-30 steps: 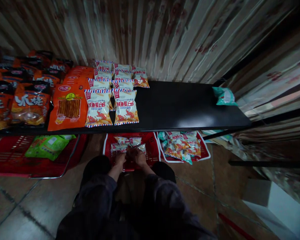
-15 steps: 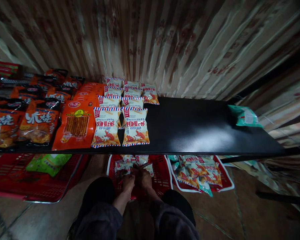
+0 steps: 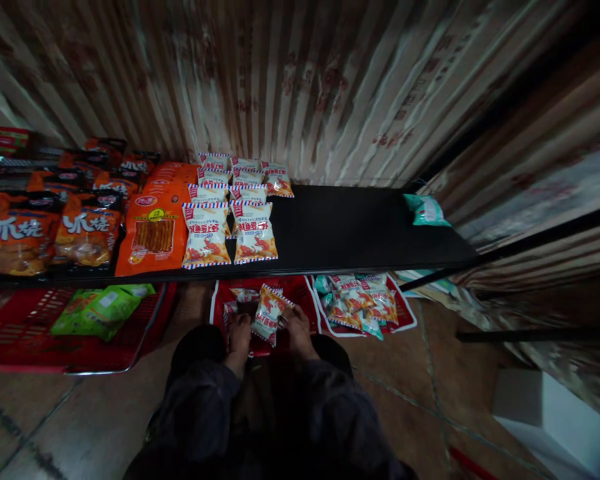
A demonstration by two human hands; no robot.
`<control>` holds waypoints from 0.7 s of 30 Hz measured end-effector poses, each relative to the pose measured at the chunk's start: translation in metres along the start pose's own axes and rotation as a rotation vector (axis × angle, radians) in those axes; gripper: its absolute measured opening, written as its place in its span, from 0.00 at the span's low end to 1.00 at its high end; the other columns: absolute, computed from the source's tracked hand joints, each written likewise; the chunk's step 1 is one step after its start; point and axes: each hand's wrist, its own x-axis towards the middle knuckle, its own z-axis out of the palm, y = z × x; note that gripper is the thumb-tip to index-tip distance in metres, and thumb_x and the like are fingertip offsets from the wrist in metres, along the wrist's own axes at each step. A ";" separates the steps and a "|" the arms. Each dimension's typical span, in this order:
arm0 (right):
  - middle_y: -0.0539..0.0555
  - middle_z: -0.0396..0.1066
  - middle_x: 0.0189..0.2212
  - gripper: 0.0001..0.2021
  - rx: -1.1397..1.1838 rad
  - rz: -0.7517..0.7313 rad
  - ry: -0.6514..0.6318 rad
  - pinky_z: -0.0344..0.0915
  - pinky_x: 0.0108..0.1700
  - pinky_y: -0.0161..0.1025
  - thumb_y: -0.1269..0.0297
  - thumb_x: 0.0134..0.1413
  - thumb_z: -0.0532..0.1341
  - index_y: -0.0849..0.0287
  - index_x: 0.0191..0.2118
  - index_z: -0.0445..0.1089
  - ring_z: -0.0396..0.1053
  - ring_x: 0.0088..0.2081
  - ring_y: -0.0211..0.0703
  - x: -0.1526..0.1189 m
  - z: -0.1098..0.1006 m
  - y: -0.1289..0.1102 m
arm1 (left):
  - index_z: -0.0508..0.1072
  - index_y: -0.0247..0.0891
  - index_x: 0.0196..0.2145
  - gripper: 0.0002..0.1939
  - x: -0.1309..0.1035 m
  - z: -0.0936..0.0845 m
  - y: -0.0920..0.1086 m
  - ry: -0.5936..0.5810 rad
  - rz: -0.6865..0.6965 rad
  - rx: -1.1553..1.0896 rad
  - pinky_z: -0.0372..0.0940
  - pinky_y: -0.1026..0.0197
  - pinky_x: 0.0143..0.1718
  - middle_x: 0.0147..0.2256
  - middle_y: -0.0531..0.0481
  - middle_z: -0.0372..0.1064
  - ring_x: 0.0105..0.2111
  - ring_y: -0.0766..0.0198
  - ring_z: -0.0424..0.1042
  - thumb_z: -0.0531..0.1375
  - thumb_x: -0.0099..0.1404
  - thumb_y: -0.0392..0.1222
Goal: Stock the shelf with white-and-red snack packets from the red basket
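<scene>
My right hand is closed on the edge of a white and orange snack bag, which is tilted above the middle red basket. On the left side of that basket, my left hand has its fingers curled at a similar snack bag, of which only the top part shows. Another bag lies deeper in the basket. Over the basket's back, the black shelf carries upright rows of the same snack bags.
Orange stick-snack packets and black-orange bags line the shelf's left. A teal bag lies at its right end. A second basket holds mixed bags; a larger red basket holds green packets. A white box stands at right.
A snack bag has risen into clear sight in my right hand. My hands have moved apart. The view has shifted, so the shelf's right end appears further left and a white box shows.
</scene>
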 end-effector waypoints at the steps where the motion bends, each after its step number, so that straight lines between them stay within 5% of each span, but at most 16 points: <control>1: 0.48 0.71 0.26 0.19 0.085 0.034 0.025 0.67 0.30 0.35 0.50 0.34 0.67 0.56 0.29 0.62 0.70 0.26 0.38 -0.005 -0.002 -0.004 | 0.70 0.37 0.30 0.07 -0.006 -0.003 0.002 0.002 0.011 -0.002 0.60 0.57 0.48 0.40 0.43 0.72 0.46 0.58 0.68 0.53 0.59 0.38; 6: 0.46 0.69 0.21 0.17 0.149 0.103 -0.006 0.65 0.27 0.33 0.57 0.30 0.69 0.57 0.25 0.63 0.67 0.22 0.34 -0.025 -0.011 -0.031 | 0.72 0.34 0.38 0.16 -0.044 -0.024 0.016 -0.091 0.058 -0.120 0.64 0.59 0.40 0.43 0.41 0.72 0.43 0.58 0.70 0.56 0.59 0.47; 14: 0.44 0.68 0.18 0.14 0.190 0.052 -0.082 0.63 0.26 0.31 0.60 0.30 0.68 0.57 0.25 0.64 0.66 0.21 0.33 -0.059 -0.001 -0.076 | 0.73 0.35 0.38 0.21 -0.110 -0.055 0.061 -0.317 0.090 -0.237 0.67 0.62 0.32 0.38 0.44 0.74 0.38 0.57 0.73 0.63 0.51 0.53; 21: 0.45 0.69 0.20 0.13 0.244 -0.037 -0.050 0.64 0.26 0.31 0.61 0.32 0.68 0.58 0.24 0.65 0.66 0.21 0.33 -0.082 -0.004 -0.095 | 0.70 0.33 0.40 0.21 -0.149 -0.057 0.052 -0.313 0.128 -0.531 0.70 0.56 0.39 0.38 0.43 0.73 0.34 0.61 0.74 0.66 0.49 0.45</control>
